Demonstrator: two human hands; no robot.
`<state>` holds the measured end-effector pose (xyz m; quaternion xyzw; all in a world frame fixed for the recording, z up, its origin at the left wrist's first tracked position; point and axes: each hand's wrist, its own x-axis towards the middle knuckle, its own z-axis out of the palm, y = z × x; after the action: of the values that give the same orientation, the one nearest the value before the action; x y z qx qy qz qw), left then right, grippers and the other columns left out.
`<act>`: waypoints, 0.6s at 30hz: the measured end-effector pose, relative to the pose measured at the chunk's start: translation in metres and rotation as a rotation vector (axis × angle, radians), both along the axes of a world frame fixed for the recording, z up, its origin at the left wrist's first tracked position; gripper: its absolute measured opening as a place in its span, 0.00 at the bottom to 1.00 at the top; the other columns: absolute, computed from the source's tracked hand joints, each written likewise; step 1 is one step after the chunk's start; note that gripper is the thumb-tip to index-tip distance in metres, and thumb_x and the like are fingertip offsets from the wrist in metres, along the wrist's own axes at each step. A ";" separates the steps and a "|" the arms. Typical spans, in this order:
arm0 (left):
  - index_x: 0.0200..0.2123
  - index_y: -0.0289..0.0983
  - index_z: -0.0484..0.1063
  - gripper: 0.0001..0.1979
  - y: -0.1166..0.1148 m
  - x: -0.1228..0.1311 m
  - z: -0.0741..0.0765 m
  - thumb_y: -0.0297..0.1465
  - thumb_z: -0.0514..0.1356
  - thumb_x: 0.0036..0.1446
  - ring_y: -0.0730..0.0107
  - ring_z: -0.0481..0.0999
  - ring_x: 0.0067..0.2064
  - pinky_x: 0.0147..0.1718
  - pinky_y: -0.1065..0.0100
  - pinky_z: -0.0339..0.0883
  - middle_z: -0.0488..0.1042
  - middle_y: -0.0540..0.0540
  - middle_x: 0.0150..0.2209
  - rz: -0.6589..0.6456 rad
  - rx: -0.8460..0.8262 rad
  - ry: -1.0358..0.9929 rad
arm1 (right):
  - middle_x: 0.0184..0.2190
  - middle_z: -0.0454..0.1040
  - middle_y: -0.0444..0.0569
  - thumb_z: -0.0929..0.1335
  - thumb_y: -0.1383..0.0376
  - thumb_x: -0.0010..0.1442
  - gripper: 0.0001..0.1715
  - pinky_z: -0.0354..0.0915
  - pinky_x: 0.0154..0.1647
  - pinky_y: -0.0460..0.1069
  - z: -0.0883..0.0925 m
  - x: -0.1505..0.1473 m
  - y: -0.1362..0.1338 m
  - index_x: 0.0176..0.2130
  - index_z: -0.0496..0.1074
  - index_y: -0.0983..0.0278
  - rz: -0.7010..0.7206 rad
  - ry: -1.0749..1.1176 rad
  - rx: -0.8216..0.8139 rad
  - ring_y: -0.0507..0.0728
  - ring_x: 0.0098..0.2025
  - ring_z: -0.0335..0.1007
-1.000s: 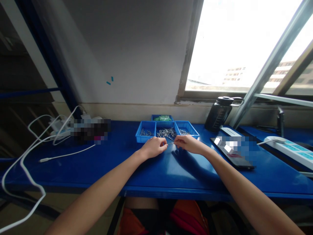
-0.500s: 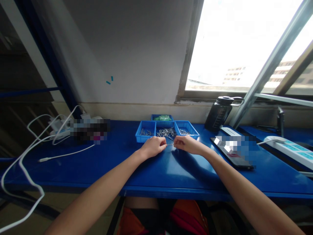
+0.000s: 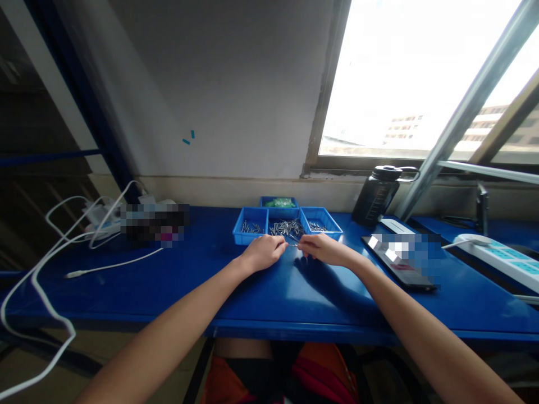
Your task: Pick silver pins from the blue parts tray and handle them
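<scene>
Both hands pinch one thin silver metal pin (image 3: 292,245).
My left hand (image 3: 263,253) and right hand (image 3: 326,249) each close their fingertips on one end; the pin bridges the small gap between them, just before the blue plastic tray (image 3: 284,219) of pins.

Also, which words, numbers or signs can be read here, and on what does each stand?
No text can be read.
Dark bottle: scale marks, too small to read.
Two patches on blue table: blurred out.
Metal pin between left hand and right hand: too small to tell.
</scene>
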<state>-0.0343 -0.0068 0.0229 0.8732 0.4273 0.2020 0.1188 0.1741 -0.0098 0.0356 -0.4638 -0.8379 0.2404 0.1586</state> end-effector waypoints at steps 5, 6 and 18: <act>0.34 0.37 0.71 0.17 -0.001 0.001 0.003 0.39 0.45 0.60 0.65 0.72 0.33 0.29 0.71 0.58 0.74 0.45 0.31 0.016 -0.013 0.006 | 0.26 0.73 0.47 0.58 0.56 0.60 0.19 0.58 0.26 0.44 0.000 -0.001 0.000 0.28 0.68 0.65 0.001 -0.008 0.004 0.50 0.25 0.65; 0.34 0.37 0.71 0.17 -0.001 0.001 0.003 0.39 0.45 0.60 0.65 0.72 0.33 0.28 0.71 0.58 0.74 0.45 0.31 0.019 -0.016 0.008 | 0.26 0.73 0.47 0.57 0.57 0.61 0.19 0.58 0.26 0.44 0.000 -0.001 0.000 0.28 0.68 0.65 0.003 -0.010 -0.004 0.50 0.24 0.65; 0.32 0.38 0.70 0.11 0.000 0.001 0.002 0.35 0.51 0.55 0.68 0.71 0.32 0.29 0.72 0.58 0.74 0.48 0.31 -0.018 -0.009 0.003 | 0.23 0.72 0.45 0.63 0.62 0.55 0.09 0.58 0.26 0.44 -0.004 0.000 0.003 0.32 0.69 0.64 0.007 -0.032 0.107 0.51 0.25 0.65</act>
<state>-0.0332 -0.0067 0.0247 0.8768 0.4206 0.1976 0.1239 0.1736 -0.0067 0.0317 -0.4553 -0.8536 0.1884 0.1687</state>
